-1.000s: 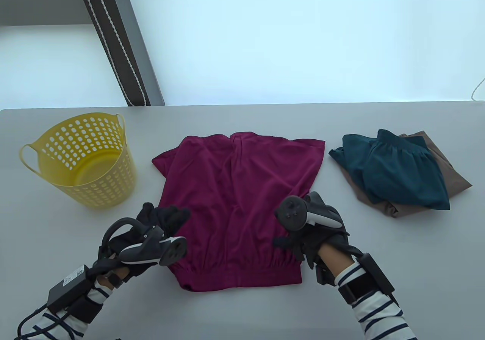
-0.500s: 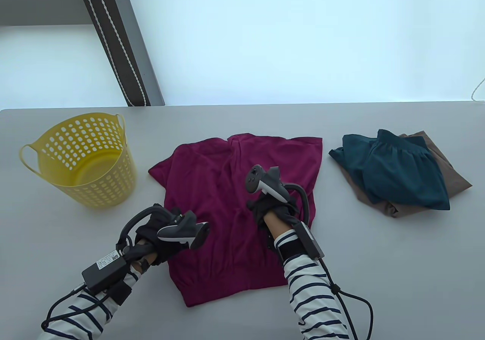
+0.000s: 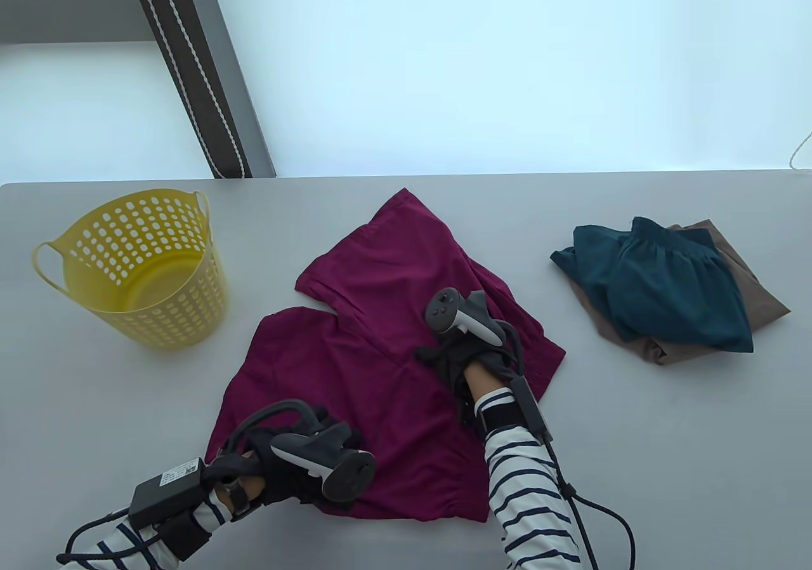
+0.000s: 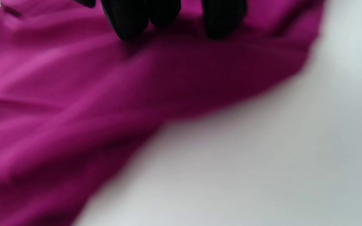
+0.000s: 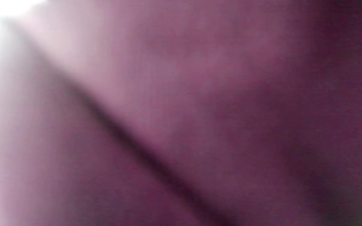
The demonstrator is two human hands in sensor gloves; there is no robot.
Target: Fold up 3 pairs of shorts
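on the left of the grey table (image 3: 634, 468) stands a yellow basket (image 3: 136, 265) with holes in its wall and a handle on each side. next, near the front edge, the left hand (image 3: 279, 468) rests on the lower left part of the magenta shorts (image 3: 355, 367), with a grey tracker (image 3: 317, 459) on its back. in the left wrist view the black fingertips (image 4: 127, 18) press down into the cloth, and a fold bunches up under them, so they seem to pinch it, but the view is blurry and i cannot be sure. the magenta shorts lie in the middle of the table, turned at a slant, with the two legs pointing up and to the left and the waistband toward the lower right. the right hand (image 3: 466, 357) lies on top of the shorts near their middle. its fingers are hidden under the hand and its tracker, so i cannot tell if they are spread or gripping. the right wrist view shows only blurry purple cloth very close. on the right, well apart, a dark teal pair of shorts (image 3: 660, 284) lies folded on top of a brown pair (image 3: 758, 294).
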